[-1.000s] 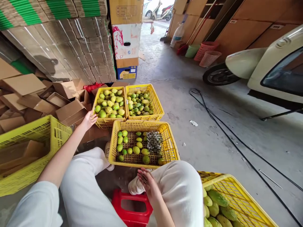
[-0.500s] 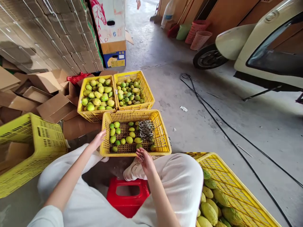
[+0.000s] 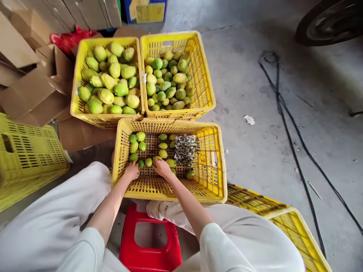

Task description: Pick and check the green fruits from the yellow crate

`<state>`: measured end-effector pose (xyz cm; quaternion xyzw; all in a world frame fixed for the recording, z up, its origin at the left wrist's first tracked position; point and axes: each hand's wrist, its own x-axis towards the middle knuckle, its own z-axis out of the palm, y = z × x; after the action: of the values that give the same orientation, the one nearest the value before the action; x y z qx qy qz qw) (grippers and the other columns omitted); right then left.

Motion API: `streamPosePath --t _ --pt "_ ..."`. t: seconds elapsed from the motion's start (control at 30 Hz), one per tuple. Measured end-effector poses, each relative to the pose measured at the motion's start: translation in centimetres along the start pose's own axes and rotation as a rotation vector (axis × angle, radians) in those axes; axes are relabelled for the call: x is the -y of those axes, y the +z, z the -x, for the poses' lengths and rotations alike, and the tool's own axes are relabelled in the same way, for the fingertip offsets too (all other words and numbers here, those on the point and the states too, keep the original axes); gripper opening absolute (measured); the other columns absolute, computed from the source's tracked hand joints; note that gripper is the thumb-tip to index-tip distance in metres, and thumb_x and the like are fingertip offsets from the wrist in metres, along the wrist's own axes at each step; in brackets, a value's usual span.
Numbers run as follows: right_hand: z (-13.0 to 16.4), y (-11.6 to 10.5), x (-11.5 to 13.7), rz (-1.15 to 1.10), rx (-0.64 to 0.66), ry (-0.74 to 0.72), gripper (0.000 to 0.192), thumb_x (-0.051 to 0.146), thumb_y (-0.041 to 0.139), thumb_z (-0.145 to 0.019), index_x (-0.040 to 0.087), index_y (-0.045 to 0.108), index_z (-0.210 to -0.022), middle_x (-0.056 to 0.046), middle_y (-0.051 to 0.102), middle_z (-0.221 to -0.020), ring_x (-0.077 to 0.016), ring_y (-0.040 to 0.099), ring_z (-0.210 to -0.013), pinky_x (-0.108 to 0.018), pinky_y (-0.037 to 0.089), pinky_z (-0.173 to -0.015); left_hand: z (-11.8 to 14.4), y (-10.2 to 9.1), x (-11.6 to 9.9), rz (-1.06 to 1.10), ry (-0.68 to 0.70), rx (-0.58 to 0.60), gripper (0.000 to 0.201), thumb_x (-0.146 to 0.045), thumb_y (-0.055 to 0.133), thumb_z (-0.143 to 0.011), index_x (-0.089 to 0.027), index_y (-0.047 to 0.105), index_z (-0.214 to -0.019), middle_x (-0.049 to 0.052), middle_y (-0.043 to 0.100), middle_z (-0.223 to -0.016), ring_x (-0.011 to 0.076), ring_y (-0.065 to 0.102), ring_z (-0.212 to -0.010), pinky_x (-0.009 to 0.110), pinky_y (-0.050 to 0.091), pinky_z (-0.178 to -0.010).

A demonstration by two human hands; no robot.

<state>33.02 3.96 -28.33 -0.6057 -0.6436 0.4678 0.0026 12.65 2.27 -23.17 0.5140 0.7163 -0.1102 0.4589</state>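
A yellow crate (image 3: 170, 195) stands on the floor in front of my knees. It holds a few small green fruits (image 3: 163, 145) and a crumpled silvery bundle (image 3: 185, 149). Both my hands reach down into it. My left hand (image 3: 132, 172) rests palm down among the fruits at the near left, and I cannot see whether it grips one. My right hand (image 3: 162, 167) has its fingers curled over a green fruit in the middle. Behind stand two fuller crates: the left one (image 3: 75, 94) with larger yellow-green fruits, the right one (image 3: 208, 87) with smaller ones.
A red stool (image 3: 150, 257) is under me. An empty yellow crate (image 3: 28, 151) sits at my left, another (image 3: 297, 234) at my lower right. Cardboard boxes (image 3: 31, 90) pile up at the far left. Black cables (image 3: 286, 124) cross the concrete floor near a tyre (image 3: 326, 22).
I have leaned forward and down. Both hands moved from the crate's near rim into the crate, onto the green fruits.
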Motion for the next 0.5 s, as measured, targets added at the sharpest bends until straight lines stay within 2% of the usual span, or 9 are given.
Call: streamPosePath --t 0.07,0.13,0.2,0.3,0.4,0.5 --pt "-1.7 1.5 1.3 0.104 0.101 -0.072 0.029 0.010 0.088 -0.097 0.017 0.086 -0.125 -0.019 0.085 -0.138 -0.0364 0.076 -0.136 -0.041 0.058 -0.114 -0.5 1.1 0.3 -0.088 0.014 -0.017 0.047 -0.018 0.089 -0.092 -0.017 0.077 -0.138 0.027 0.069 -0.161 0.0452 0.065 -0.154 0.060 0.054 -0.128" --pt "-3.1 3.2 2.8 0.167 0.174 -0.127 0.043 0.010 0.090 -0.093 0.017 0.084 -0.135 -0.021 0.080 -0.152 -0.0385 0.067 -0.150 -0.043 0.051 -0.125 -1.3 1.6 0.5 -0.159 0.029 -0.057 0.056 -0.007 0.082 -0.090 -0.013 0.073 -0.145 0.032 0.065 -0.164 0.0489 0.058 -0.159 0.062 0.050 -0.130" --pt "-4.1 4.9 4.1 0.202 0.217 -0.153 0.048 0.011 0.090 -0.092 0.014 0.081 -0.140 -0.024 0.077 -0.156 -0.0404 0.062 -0.153 -0.048 0.044 -0.131 -2.4 1.7 0.6 -0.206 0.035 -0.095 0.059 -0.002 0.071 -0.094 -0.011 0.069 -0.152 0.031 0.061 -0.167 0.0474 0.053 -0.164 0.062 0.047 -0.134" --pt "-4.6 6.8 5.2 0.218 0.238 -0.143 0.043 0.009 0.082 -0.096 0.009 0.079 -0.139 -0.030 0.077 -0.152 -0.0425 0.060 -0.150 -0.053 0.040 -0.133 -4.3 1.6 0.7 -0.227 -0.002 -0.132 0.055 0.000 0.052 -0.103 -0.010 0.068 -0.155 0.031 0.065 -0.160 0.0431 0.060 -0.156 0.056 0.052 -0.129" --pt "-4.3 7.2 5.1 0.197 0.225 -0.124 0.044 0.008 0.083 -0.093 0.011 0.077 -0.136 -0.031 0.076 -0.151 -0.0439 0.057 -0.148 -0.056 0.040 -0.130 -5.6 1.7 0.6 -0.199 -0.054 -0.172 0.057 -0.001 0.040 -0.107 -0.011 0.069 -0.156 0.029 0.067 -0.152 0.0410 0.066 -0.147 0.053 0.057 -0.123" --pt "-3.4 6.1 4.1 0.110 0.204 -0.113 0.045 0.012 0.090 -0.088 0.014 0.077 -0.131 -0.028 0.077 -0.148 -0.0440 0.056 -0.148 -0.056 0.043 -0.128 -5.7 2.0 0.3 -0.125 -0.082 -0.210 0.057 -0.003 0.035 -0.109 -0.012 0.072 -0.152 0.027 0.069 -0.146 0.0420 0.064 -0.146 0.056 0.056 -0.125"
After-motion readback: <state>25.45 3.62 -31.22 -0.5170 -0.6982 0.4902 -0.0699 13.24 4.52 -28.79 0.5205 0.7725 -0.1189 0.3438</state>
